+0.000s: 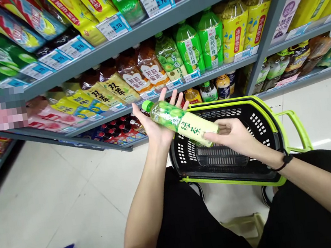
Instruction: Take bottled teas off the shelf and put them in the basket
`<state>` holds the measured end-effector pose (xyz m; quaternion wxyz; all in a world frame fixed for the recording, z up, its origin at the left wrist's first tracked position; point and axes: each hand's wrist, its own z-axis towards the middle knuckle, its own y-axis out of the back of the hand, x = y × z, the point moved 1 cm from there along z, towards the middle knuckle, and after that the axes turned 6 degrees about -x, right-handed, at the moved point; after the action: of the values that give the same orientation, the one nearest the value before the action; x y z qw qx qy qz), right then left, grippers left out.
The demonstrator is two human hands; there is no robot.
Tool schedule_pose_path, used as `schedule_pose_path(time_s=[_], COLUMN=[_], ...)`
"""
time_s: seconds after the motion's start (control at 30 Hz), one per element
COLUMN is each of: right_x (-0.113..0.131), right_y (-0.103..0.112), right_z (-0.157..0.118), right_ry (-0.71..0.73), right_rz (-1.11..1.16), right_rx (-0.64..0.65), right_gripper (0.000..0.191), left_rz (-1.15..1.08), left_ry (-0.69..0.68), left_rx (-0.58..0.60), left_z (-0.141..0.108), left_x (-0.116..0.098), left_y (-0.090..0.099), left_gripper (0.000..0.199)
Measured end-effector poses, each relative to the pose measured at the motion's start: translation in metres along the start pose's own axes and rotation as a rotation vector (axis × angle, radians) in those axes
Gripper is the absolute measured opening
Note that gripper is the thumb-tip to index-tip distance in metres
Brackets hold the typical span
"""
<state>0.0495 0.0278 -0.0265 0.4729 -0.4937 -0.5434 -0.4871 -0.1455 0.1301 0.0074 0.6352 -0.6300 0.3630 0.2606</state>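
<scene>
I've got the green tea bottle (180, 122) slanted partly over the black basket (271, 119) from my remote seat, long axis running 10 to 4 o'clock, cap (147, 106) toward 10, lying across my spread-out left hand (158, 136) while my right hand (233, 134) grips its base end at 4.

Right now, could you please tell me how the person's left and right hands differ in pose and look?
The left hand is open, fingers spread, with the green tea bottle lying across its palm; the right hand grips the bottle's lower end. The left is nearer the cap than the right. The right has a black band at its wrist; the left has none. Both touch the same bottle.
</scene>
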Motion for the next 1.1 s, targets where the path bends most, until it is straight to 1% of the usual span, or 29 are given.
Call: schedule_pose_path(time_s=[0.07,0.13,0.2,0.23,0.33,0.4,0.47,0.53,0.63,0.7,0.77,0.83,0.87,0.9,0.97,1.0,1.03,1.1], right_x=[0.001,0.002,0.002,0.001,-0.001,0.0,0.001,0.001,0.0,-0.001,-0.001,0.0,0.0,0.0,-0.001,-0.002,-0.003,-0.007], right_y=[0.007,0.015,0.022,0.026,0.032,0.033,0.034,0.033,0.03,0.027,0.024,0.02,0.019,0.019,0.019,0.019,0.02,0.023], right_z=[-0.001,-0.001,0.001,0.001,0.003,0.003,0.003,0.002,0.0,-0.002,-0.002,0.0,0.002,0.005,0.012,0.016,0.02,0.026], right_ry=[0.266,0.579,0.848,0.939,1.081,1.148,1.194,1.2,1.105,0.955,0.712,0.414,0.263,0.124,-0.101,-0.185,-0.248,-0.327], right_rz=[-0.274,-0.502,-0.638,-0.692,-0.814,-0.836,-0.838,-0.841,-0.816,-0.735,-0.582,-0.356,-0.222,-0.087,0.132,0.203,0.246,0.283], right_rx=[-0.138,-0.254,-0.308,-0.313,-0.294,-0.292,-0.296,-0.299,-0.326,-0.356,-0.363,-0.345,-0.329,-0.305,-0.237,-0.207,-0.19,-0.187], right_gripper=[0.058,0.058,0.057,0.056,0.056,0.056,0.056,0.056,0.059,0.067,0.078,0.082,0.079,0.071,0.051,0.044,0.041,0.046], left_rz=[0.043,0.062,0.063,0.064,0.078,0.081,0.068,0.046,0.05,0.08,0.104,0.118,0.127,0.143,0.2,0.24,0.284,0.361], left_ry=[-0.025,-0.041,-0.038,-0.032,-0.021,-0.027,-0.034,-0.04,-0.042,-0.04,-0.015,0.045,0.076,0.096,0.086,0.062,0.036,-0.003], left_rx=[0.012,0.011,0.011,0.014,0.025,0.029,0.039,0.054,0.055,0.04,0.034,0.03,0.025,0.014,-0.032,-0.056,-0.076,-0.108], left_z=[0.0,-0.001,-0.001,-0.001,-0.002,-0.002,-0.002,-0.002,-0.002,-0.002,-0.001,0.002,0.004,0.006,0.01,0.011,0.012,0.014], left_x=[-0.001,-0.001,-0.002,-0.001,0.0,0.0,0.001,0.002,0.0,-0.001,-0.003,-0.001,0.0,0.002,0.007,0.01,0.012,0.014], left_y=[0.002,0.004,0.006,0.006,0.008,0.009,0.008,0.007,0.005,0.004,0.004,0.006,0.007,0.009,0.011,0.012,0.013,0.014], left_gripper=[0.081,0.081,0.082,0.082,0.082,0.082,0.083,0.084,0.083,0.079,0.072,0.062,0.056,0.048,0.035,0.032,0.033,0.039])
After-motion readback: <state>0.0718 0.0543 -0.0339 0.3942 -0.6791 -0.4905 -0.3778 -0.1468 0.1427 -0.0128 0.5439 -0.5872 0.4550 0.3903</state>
